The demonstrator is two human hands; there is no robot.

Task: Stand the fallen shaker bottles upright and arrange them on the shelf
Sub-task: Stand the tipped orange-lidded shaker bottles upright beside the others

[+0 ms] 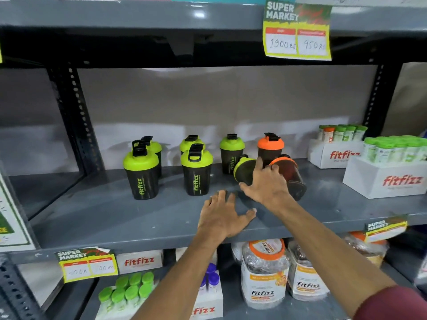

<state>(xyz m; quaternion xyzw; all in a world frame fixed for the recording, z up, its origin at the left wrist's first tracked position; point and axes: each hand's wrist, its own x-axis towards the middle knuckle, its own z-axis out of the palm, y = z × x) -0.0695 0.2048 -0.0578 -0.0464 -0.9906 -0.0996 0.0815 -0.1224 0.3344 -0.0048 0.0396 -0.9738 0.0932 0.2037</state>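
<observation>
On the grey shelf (pixel 115 215) several black shaker bottles with green lids stand upright, among them one at the left (pixel 142 174) and one in the middle (pixel 196 169). An orange-lidded shaker (pixel 270 146) stands at the back. Two shakers lie on their sides: a green-lidded one (pixel 243 170) and an orange-lidded one (pixel 292 175). My right hand (pixel 265 183) rests on the fallen green-lidded shaker, fingers wrapped over its body. My left hand (pixel 223 214) hovers just above the shelf in front of it, fingers spread and holding nothing.
White fitfizz boxes of green-capped tubes (pixel 383 176) fill the shelf's right end. A black perforated upright (pixel 76 116) stands at the left. A price tag (pixel 297 31) hangs from the shelf above. Jars (pixel 263 273) and boxes sit on the shelf below.
</observation>
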